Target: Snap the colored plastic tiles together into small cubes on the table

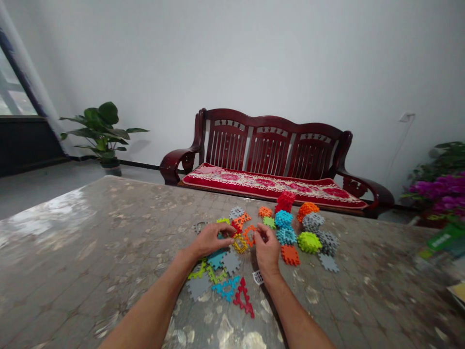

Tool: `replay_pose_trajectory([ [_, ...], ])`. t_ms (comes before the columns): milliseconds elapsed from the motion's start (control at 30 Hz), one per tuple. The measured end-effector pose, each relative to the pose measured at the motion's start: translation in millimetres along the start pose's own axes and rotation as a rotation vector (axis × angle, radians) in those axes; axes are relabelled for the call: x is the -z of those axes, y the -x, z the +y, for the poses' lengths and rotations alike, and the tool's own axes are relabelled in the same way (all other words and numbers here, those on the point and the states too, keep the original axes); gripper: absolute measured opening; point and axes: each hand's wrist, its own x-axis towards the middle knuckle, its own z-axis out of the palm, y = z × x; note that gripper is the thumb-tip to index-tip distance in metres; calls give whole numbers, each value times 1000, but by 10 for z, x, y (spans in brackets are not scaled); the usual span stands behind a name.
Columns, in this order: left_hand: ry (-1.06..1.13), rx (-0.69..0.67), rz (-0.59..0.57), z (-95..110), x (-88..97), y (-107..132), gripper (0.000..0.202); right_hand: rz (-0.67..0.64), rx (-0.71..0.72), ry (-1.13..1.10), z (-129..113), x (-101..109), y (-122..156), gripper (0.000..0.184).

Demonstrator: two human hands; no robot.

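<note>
The left hand (211, 239) pinches a yellow open-frame piece (240, 243), while the right hand (267, 248) grips an orange frame piece (249, 234) touching it. Both sit above the table (109, 232) among scattered toothed tiles, with a red triangle (244, 297) nearer the person.

toy pieces (286, 236) on table (109, 228), bench (269, 160) behind

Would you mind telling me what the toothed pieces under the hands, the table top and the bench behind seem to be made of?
The toothed pieces look like moulded plastic: bright uniform colours and a matte surface. The table top looks like polished stone or a stone-patterned laminate, mottled grey-brown with window glare; which one is unclear. The bench appears to be dark red varnished wood, with glossy armrests and slatted back.
</note>
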Motion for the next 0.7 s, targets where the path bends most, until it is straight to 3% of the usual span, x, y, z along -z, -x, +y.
replay_pose_trajectory([
  [167,-33,-14,-53,-58,-36,9,17,-48,-34,-47,22,-35,16,31],
  [400,45,-30,-56,-158,19,-13,31,-49,-4,45,85,9,-24,26],
  [500,33,6,74,-203,67,-30,32,-91,10,49,91,11,-13,28],
  [700,24,177,481,-353,239,-30,25,-125,118,162,-24,66,25,37],
])
